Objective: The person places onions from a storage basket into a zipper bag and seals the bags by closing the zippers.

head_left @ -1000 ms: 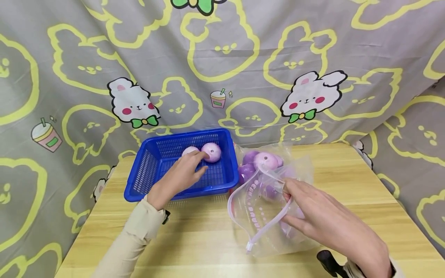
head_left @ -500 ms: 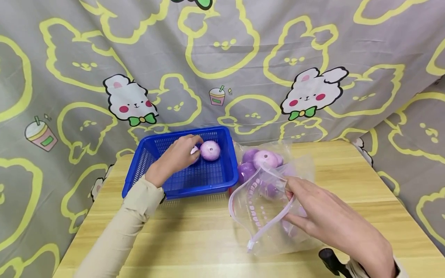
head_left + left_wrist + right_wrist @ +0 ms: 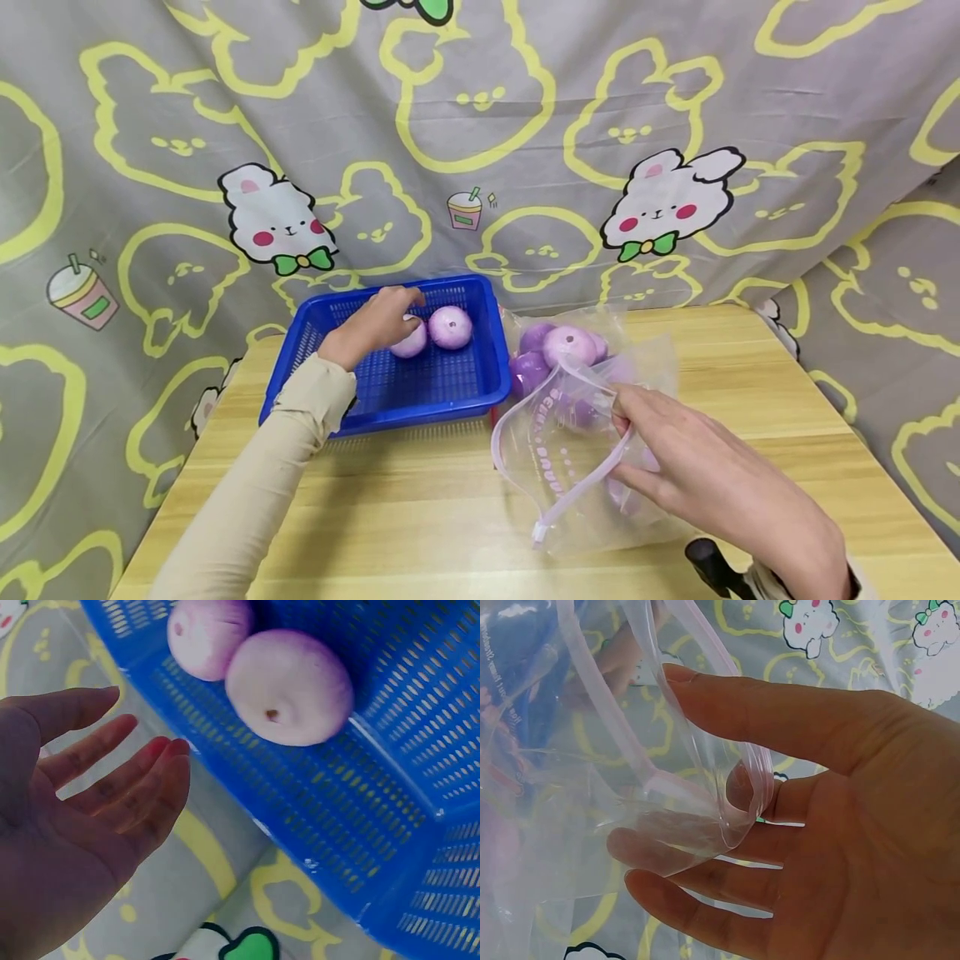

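Note:
Two pale purple onions sit side by side in the blue basket (image 3: 420, 410), the left onion (image 3: 408, 340) partly behind my left hand (image 3: 378, 325) and the right onion (image 3: 450, 327) in full sight. That hand hovers over the basket's back, fingers loosely bent and holding nothing; the left wrist view shows it beside the rim, apart from the onions (image 3: 289, 686). With thumb and fingers my right hand (image 3: 697, 462) pinches the mouth of a clear zip bag (image 3: 525, 467), keeping it spread. Inside the bag lie several purple onions (image 3: 570, 343).
The basket and bag stand next to each other on a wooden table (image 3: 420, 517). A grey cloth with yellow outlines (image 3: 517, 125) hangs behind the table. Near my right wrist is a black knob-ended piece (image 3: 708, 554).
My left hand has moved from the right onion leftward to the basket's back, uncovering more of the left onion. My right hand keeps its hold on the bag.

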Demonstrator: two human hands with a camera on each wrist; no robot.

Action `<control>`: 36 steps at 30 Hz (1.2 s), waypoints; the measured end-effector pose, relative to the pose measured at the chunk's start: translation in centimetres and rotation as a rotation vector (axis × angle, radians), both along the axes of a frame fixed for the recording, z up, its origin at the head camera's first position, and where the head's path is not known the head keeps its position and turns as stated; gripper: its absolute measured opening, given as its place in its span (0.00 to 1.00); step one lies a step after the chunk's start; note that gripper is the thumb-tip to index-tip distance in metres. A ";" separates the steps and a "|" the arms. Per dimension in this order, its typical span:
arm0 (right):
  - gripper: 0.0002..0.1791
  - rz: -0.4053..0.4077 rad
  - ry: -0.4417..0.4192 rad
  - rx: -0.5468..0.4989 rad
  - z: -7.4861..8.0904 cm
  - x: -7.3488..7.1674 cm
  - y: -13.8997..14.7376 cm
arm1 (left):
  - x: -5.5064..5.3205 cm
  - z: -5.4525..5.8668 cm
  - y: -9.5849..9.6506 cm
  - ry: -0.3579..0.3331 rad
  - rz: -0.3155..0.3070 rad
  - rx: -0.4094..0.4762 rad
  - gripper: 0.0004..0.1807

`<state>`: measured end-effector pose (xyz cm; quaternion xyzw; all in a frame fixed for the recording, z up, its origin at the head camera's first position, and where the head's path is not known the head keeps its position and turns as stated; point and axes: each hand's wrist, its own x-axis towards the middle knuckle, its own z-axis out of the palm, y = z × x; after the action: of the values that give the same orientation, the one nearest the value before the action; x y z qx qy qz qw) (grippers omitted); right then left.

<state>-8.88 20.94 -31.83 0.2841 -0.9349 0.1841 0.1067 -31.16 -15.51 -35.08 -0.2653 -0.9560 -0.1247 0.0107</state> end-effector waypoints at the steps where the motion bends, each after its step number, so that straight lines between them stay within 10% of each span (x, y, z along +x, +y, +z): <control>1: 0.20 -0.001 0.001 0.001 0.0 0.0 0.0 | -0.1 -0.2 -0.1 -0.008 0.007 -0.004 0.15; 23: 0.18 0.002 -0.022 -0.004 0.2 0.2 0.2 | -3.1 -4.5 -1.5 -0.322 0.222 -0.161 0.42; 36: 0.19 0.006 -0.035 0.002 0.3 0.3 0.6 | -3.6 -4.5 -1.5 -0.341 0.149 -0.157 0.37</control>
<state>-8.57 21.57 -31.51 0.2839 -0.9359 0.1884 0.0895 -34.77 -17.06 -39.63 -0.1689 -0.9677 -0.0920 -0.1630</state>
